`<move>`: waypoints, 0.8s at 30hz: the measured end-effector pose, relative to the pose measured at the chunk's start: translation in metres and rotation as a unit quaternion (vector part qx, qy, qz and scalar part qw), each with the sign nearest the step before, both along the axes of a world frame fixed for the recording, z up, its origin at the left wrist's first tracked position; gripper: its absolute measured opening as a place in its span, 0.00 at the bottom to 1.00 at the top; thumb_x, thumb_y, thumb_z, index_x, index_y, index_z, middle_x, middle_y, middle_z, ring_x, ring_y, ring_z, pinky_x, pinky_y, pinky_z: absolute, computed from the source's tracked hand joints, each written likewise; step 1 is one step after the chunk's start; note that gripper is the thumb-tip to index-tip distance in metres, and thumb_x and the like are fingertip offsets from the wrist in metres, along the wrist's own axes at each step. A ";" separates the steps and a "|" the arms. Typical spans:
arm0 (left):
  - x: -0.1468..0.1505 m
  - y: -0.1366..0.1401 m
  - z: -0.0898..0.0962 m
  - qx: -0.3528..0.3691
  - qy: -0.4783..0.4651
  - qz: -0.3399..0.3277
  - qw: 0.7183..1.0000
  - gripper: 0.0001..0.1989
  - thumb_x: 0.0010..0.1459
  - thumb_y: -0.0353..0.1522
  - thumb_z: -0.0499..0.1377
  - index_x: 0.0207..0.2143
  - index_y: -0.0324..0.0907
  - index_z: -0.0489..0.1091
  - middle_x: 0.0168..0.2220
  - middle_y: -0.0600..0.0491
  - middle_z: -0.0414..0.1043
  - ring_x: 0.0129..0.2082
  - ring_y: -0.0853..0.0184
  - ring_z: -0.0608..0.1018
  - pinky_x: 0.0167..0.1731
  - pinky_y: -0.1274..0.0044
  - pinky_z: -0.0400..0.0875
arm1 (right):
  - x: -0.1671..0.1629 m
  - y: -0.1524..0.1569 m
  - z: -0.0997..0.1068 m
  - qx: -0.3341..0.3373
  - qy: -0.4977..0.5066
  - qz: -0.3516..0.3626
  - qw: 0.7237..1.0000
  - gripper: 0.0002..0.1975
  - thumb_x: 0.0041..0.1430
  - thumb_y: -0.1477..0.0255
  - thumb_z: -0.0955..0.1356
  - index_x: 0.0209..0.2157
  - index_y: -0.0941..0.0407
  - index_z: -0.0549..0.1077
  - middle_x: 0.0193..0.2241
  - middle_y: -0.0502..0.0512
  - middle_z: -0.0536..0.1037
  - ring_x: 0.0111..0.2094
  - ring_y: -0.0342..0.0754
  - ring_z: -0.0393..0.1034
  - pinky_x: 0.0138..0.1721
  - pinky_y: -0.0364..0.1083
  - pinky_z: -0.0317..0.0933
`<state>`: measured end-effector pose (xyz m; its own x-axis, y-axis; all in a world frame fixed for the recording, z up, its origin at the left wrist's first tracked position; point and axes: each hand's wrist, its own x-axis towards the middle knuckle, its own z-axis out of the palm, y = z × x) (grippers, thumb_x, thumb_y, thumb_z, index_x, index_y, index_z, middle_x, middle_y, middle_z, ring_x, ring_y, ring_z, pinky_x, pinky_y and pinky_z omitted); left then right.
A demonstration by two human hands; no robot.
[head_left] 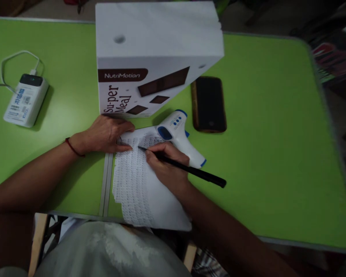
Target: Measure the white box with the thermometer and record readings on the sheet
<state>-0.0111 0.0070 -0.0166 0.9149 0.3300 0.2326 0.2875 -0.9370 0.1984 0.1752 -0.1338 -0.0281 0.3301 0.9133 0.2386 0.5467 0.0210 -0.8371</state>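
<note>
The sheet of handwriting (161, 200) slightly overhangs the near edge of the green table (276, 154), which extends widely to the right. The right hand (172, 172) grasps a black pen (204, 175), tip at the writing; the left hand (106, 134), thumb and forefinger parted, rests on the sheet. A white carton (161, 30) stands beyond, in dim light.

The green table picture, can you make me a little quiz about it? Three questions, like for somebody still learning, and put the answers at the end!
1. What does the right hand hold?
2. True or false: a white cable is plugged into the white power bank.
3. Fill in the gap: the NutriMotion box says "Su-per ____" in big letters.

Key: 1. A black pen. 2. True. 3. Meal.
</note>
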 end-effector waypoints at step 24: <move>0.001 0.000 0.000 -0.025 0.002 0.005 1.000 0.30 0.64 0.56 0.53 0.47 0.39 0.75 0.33 0.48 0.79 0.31 0.61 0.79 0.33 0.71 0.66 | 0.001 0.000 0.000 -0.020 0.007 -0.006 1.000 0.05 0.51 0.72 0.67 0.22 0.51 0.70 0.17 0.44 0.71 0.20 0.43 0.65 0.23 0.44 0.64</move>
